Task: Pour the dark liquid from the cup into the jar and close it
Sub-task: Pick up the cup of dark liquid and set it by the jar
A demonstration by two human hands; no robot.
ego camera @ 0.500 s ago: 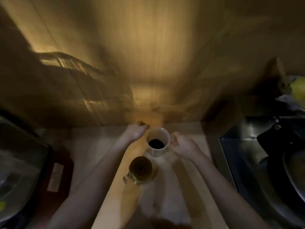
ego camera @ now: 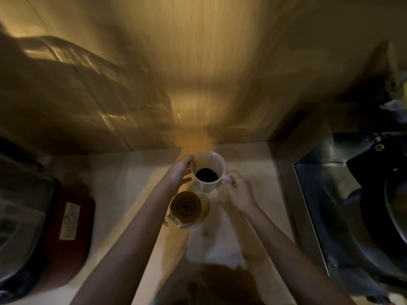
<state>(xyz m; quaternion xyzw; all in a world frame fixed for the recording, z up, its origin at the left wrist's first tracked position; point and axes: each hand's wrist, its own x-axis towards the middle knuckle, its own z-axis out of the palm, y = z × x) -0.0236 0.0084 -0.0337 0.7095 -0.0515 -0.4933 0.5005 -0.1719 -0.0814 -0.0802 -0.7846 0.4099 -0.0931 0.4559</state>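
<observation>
Warm, dim light falls down the wooden wall behind a pale bench, and most of what you need sits in one small patch of it. Half a second ago both your hands were only flanking the cup, palms loose and apart from it. Now your left hand lies against the cup's left side, thumb up at the rim, and your right hand has its fingers curled about the handle on the right. So the grasp has been made: the cup is held from both sides, upright, with the dark liquid low inside it. Whether its base is off the bench I cannot tell.

That puts you at the very start of the pour, by my reading. The jar stands just in front of the cup, nearer you, and a brown lid with an embossed mark appears to cover its mouth. If so, the lid has to come off before anything goes in, and both your hands are busy with the cup.

Much is hard to read. How full the jar is stays hidden under the lid; its small glass handle at the left is faint. A smeared pale patch lies on the bench below the jar, too blurred to name. Dark appliances at the left edge and a sink area at the right are cut off and murky.
</observation>
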